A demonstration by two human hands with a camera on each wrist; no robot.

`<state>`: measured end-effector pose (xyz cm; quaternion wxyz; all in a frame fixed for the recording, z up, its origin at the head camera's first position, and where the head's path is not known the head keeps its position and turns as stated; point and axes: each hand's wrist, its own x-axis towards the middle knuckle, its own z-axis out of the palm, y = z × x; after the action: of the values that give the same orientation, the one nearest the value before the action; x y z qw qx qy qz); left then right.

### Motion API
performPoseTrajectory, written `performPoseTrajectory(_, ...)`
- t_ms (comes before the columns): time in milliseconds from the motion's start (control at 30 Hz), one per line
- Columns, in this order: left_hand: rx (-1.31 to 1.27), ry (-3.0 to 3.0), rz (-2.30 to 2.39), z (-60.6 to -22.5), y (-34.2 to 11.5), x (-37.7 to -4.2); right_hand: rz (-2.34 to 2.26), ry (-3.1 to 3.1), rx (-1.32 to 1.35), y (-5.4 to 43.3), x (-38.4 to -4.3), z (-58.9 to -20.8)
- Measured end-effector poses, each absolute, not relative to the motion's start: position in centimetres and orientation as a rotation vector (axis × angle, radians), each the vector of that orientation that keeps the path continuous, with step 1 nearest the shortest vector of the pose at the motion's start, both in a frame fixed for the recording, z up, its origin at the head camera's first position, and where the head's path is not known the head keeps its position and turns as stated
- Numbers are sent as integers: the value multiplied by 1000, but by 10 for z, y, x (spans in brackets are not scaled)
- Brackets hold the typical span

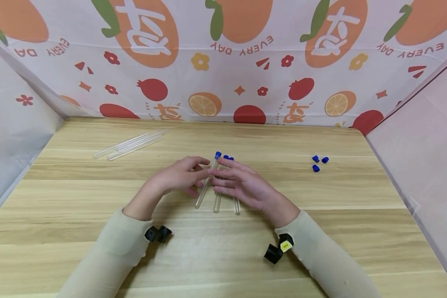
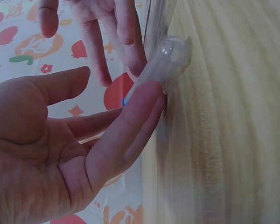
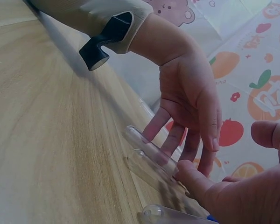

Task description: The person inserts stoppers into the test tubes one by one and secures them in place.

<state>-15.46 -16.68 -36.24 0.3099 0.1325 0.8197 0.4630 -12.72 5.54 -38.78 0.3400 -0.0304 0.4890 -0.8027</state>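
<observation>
Clear tubes [image 1: 217, 202] are showing by left hand [image 1: 180, 174] and right hand [image 1: 246, 185], fingers loosely spread.
They are looking light, fragile, probably needing gentle mid-length hold.

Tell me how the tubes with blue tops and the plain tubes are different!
The capped tubes have blue tops; the plain tubes show none. The capped tubes fan apart; the plain tubes lie close together. The capped tubes are in the middle; the plain tubes are at the back left. Both are clear and slim.
</observation>
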Motion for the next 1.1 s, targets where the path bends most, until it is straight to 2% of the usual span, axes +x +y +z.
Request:
performPoseTrajectory(500, 330, 2176, 1207, -363, -168, -153, -2078, 1293, -116, 57, -127, -386)
performPoseTrajectory(767, 357, 2251, 1193, -358, -172, -158, -2136, 1365, -128, 66, -135, -372)
performPoseTrajectory(967, 415, 2352, 1168, -353, -177, -162, -2179, 1625, -107, 83, -144, -359)
performPoseTrajectory(1100, 485, 2491, 1121, -349, -184, -164, -2106, 1994, -205, 99, -151, -352)
